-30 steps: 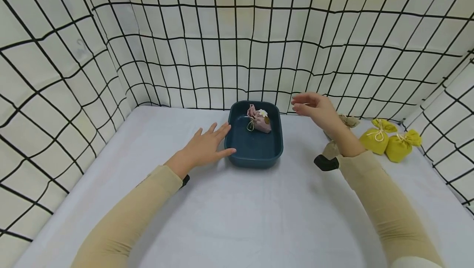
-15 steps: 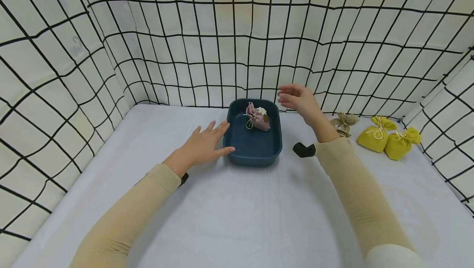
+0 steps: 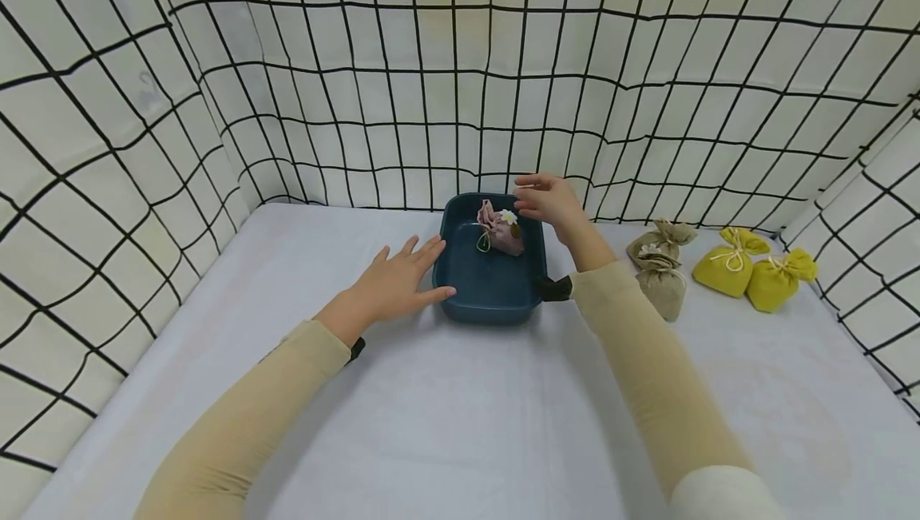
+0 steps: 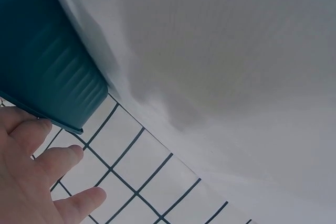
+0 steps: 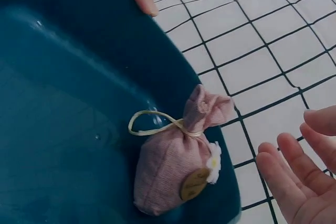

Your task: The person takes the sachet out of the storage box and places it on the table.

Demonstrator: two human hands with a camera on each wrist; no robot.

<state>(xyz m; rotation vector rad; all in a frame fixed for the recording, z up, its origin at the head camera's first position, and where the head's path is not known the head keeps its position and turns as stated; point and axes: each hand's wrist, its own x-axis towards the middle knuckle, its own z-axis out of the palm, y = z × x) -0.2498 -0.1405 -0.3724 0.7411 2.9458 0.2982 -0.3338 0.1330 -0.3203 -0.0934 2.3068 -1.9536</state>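
A dark teal tray (image 3: 460, 308) (image 5: 63, 129) (image 4: 42, 77) stands at the back of the white table. In it lies a pink cloth pouch (image 3: 503, 236) (image 5: 176, 166) tied with cord, with a small flower and a round tag. My left hand (image 3: 398, 284) (image 4: 37, 182) lies flat on the table, fingers straight, touching the tray's left rim. My right hand (image 3: 546, 199) (image 5: 299, 166) hovers open over the tray's far right corner, just right of the pouch, holding nothing.
Two beige pouches (image 3: 657, 264) and two yellow pouches (image 3: 755, 268) lie on the table at the right. Black-gridded white cloth walls (image 3: 460, 89) close in the back and both sides. The white tabletop (image 3: 460, 424) stretches toward me.
My right hand has moved left from beside the beige pouches to above the tray's far right corner, near the pink pouch. The left hand has stayed put.
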